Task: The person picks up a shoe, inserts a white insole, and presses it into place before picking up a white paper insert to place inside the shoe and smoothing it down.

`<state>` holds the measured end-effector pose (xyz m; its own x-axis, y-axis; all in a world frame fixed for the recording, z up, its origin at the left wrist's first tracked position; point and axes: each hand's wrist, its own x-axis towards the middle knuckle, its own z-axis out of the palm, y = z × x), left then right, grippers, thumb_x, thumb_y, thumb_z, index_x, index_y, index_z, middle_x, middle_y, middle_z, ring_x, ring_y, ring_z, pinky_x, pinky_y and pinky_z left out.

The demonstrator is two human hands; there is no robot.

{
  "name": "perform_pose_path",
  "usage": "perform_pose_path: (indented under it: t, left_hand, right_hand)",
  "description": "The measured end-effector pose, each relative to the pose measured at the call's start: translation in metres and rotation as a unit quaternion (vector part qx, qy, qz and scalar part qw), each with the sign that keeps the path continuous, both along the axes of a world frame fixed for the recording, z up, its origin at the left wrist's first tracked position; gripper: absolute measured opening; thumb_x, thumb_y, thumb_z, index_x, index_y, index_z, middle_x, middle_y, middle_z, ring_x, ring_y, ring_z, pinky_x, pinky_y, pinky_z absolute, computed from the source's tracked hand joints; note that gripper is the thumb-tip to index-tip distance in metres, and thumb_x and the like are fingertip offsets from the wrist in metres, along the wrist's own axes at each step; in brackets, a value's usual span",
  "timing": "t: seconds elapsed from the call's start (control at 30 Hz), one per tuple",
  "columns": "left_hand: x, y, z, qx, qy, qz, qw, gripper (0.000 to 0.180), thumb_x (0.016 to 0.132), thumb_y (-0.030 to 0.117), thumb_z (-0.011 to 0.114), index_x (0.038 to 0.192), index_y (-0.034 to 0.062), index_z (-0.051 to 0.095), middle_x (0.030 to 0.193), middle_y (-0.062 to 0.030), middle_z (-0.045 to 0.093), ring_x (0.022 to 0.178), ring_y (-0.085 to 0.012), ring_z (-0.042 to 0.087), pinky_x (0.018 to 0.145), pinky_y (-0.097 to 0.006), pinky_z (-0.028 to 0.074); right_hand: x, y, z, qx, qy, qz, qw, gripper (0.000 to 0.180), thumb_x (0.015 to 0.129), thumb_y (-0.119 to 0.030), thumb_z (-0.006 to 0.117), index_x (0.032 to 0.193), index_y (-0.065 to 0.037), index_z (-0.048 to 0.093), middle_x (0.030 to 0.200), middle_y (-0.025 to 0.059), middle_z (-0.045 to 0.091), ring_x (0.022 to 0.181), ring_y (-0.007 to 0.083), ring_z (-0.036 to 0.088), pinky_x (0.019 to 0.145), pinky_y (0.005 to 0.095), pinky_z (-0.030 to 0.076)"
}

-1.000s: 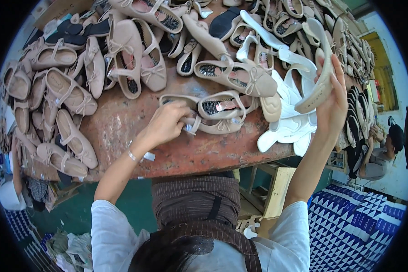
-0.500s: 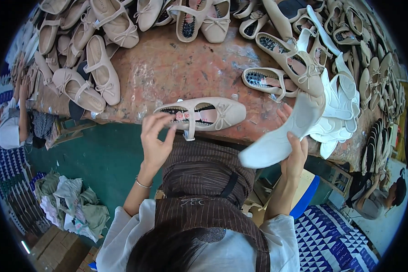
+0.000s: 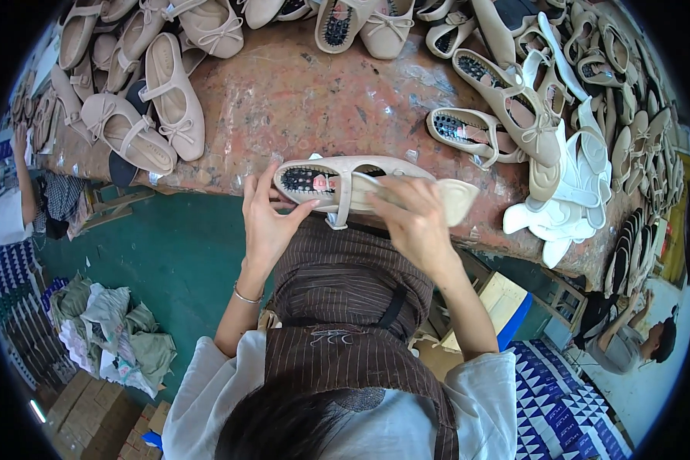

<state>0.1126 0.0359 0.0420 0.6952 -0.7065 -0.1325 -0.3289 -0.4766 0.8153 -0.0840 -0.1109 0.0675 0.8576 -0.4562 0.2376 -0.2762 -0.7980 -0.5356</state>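
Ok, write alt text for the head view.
Both hands, left hand and right hand, hold a beige strap shoe at the near edge of a worn reddish workbench crowded with similar beige shoes and white insoles.

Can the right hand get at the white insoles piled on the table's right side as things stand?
Probably yes, but not straight away. The right hand is pressing a beige insert into the beige shoe that the left hand steadies. The white insoles lie just to its right on the table, nothing between.

White insole (image 3: 451, 198) now inside beige shoe (image 3: 337, 180).
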Motion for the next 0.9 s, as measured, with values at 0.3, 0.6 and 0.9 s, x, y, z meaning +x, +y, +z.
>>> perform_pose_path:
  t: [0.3,0.6,0.9]
  left_hand:
    - [0.006,0.002,-0.014,-0.074,0.06,-0.005,0.995,0.08,0.06,0.003,0.091,0.129,-0.0092,0.052,0.112,-0.0096,0.048,0.081,-0.013,0.06,0.07,-0.026,0.061]
    - [0.012,-0.002,-0.027,-0.105,0.105,0.069,0.987,0.054,0.067,0.005,0.088,0.112,-0.0083,0.062,0.099,-0.0083,0.057,0.067,-0.0082,0.058,0.058,-0.023,0.055]
    - [0.015,-0.014,-0.033,-0.048,0.111,0.114,0.986,0.027,0.075,0.006,0.083,0.092,-0.0042,0.066,0.078,-0.0029,0.061,0.058,-0.0033,0.051,0.051,-0.02,0.041]
  right_hand:
    - [0.057,0.018,-0.033,0.164,-0.095,0.004,0.982,0.022,0.069,0.004,0.069,0.089,-0.001,0.074,0.105,0.0157,0.07,0.1,0.0324,0.066,0.086,0.0417,0.052]
    - [0.071,0.024,-0.042,0.188,-0.054,-0.006,0.981,0.016,0.075,0.006,0.067,0.089,0.001,0.074,0.103,0.017,0.071,0.101,0.0325,0.066,0.085,0.0406,0.055]
    - [0.071,0.03,-0.049,0.099,-0.017,0.004,0.995,0.013,0.077,-0.003,0.07,0.088,0.005,0.072,0.109,0.0179,0.069,0.105,0.032,0.063,0.09,0.0429,0.052]
